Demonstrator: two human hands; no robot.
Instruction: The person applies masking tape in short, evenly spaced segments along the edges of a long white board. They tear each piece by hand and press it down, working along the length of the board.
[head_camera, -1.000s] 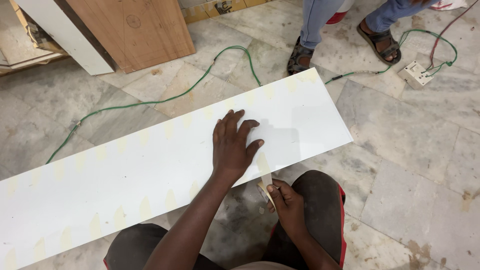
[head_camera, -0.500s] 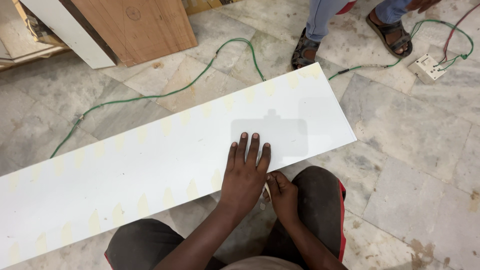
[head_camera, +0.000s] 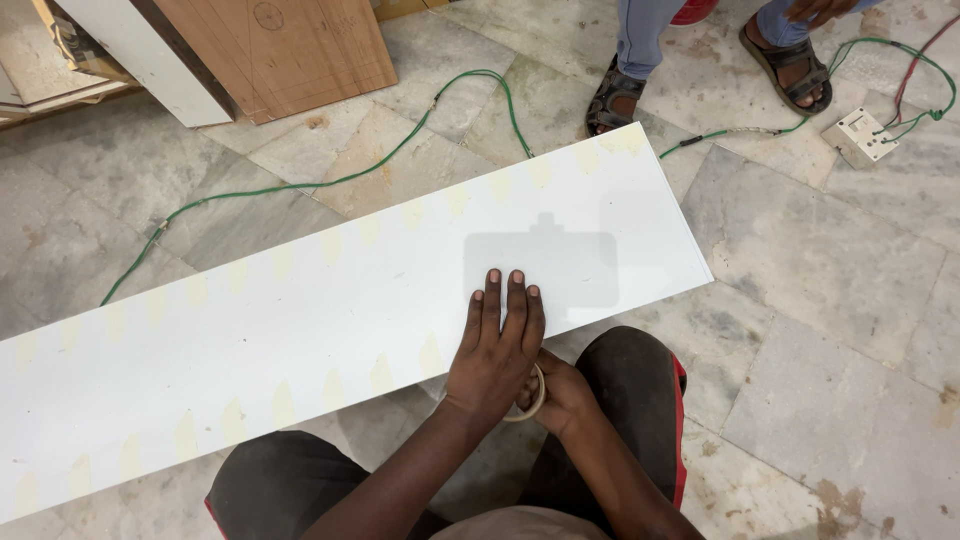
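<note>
A person's left hand (head_camera: 497, 345) lies flat, fingers together and outstretched, on a long white board (head_camera: 330, 310) near its closer edge, grasping nothing. Just beneath it, at the board's edge, the right hand (head_camera: 560, 392) curls around a roll of pale masking tape (head_camera: 532, 395), whose ring shows between the two hands. The board rests on a grey marble floor (head_camera: 830, 300) and runs diagonally from lower left to upper right, with short strips of pale tape spaced along both long edges. The person crouches behind it, dark-trousered knees (head_camera: 640, 400) on either side of the arms. A thin green cable (head_camera: 330, 180) snakes across the tiles beyond the board and leads toward a white switch box (head_camera: 858, 137) at upper right. Another person's sandalled feet (head_camera: 610, 100) stand near the far corner of the board. A brown plywood sheet (head_camera: 280, 50) and a white panel (head_camera: 150, 55) lean at upper left.
</note>
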